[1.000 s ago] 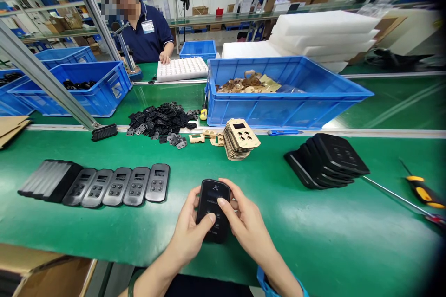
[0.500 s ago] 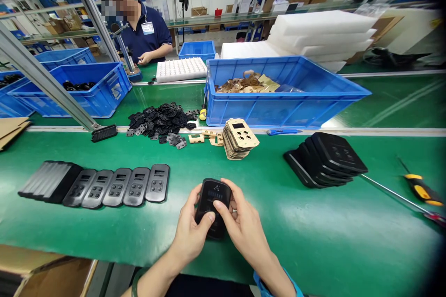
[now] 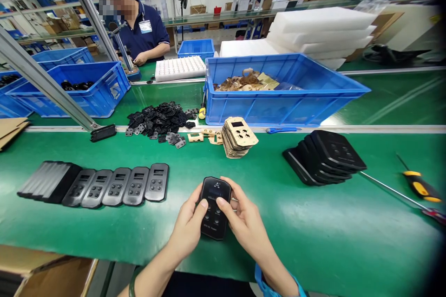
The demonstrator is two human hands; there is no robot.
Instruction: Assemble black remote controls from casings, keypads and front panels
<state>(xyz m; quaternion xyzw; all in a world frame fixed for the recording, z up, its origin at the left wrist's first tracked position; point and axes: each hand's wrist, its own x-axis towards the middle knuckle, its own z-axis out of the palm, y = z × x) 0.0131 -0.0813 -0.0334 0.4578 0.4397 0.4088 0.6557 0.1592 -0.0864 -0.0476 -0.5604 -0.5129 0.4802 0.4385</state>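
Both hands grip one black panel with buttons (image 3: 213, 228) above the green bench, its marked face turned up. My left hand (image 3: 188, 222) closes round its left edge, thumb on the face. From the right edge, my right hand (image 3: 242, 220) holds it too, its thumb also pressing the face. Fingers behind the panel are partly hidden. To the left lies a row of similar dark panels (image 3: 156, 183), overlapping toward the far left. A pile of black panels (image 3: 336, 153) leans at the right. Beyond my hands stands a stack of tan cut-out sheets (image 3: 240, 137).
Small black button pads (image 3: 158, 120) lie heaped behind the panel row. A large blue bin (image 3: 278, 106) holds tan scraps. On the right rest a yellow-black screwdriver (image 3: 421, 186) and a long thin rod. A blue cutter (image 3: 284, 130) lies near the bin. A co-worker (image 3: 146, 32) sits across.
My left thumb has moved up and left across the panel, and the right thumb has shifted slightly right. More of the panel's lower face and buttons now show.
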